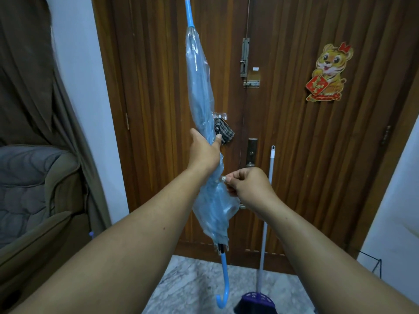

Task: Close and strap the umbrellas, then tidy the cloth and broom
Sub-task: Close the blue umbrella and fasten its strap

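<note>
A folded clear-blue umbrella [200, 94] stands upright in front of me, blue tip at the top and curved blue handle [223, 288] hanging low. My left hand [204, 150] grips it around the middle. My right hand [247, 186] pinches the small strap with its white snap button [224, 178] against the canopy. A checked cloth [223, 132] hangs on a clear hook on the door, partly hidden behind the umbrella. A broom [266, 223] with a white stick and dark blue head leans against the door at the right.
A brown wooden double door [294, 132] with a bolt and latch fills the background, with a tiger sticker [328, 73] on it. A brown armchair with a grey cushion [29, 189] stands at the left. Marble floor [192, 279] lies below. A black wire rack [371, 261] sits at the right.
</note>
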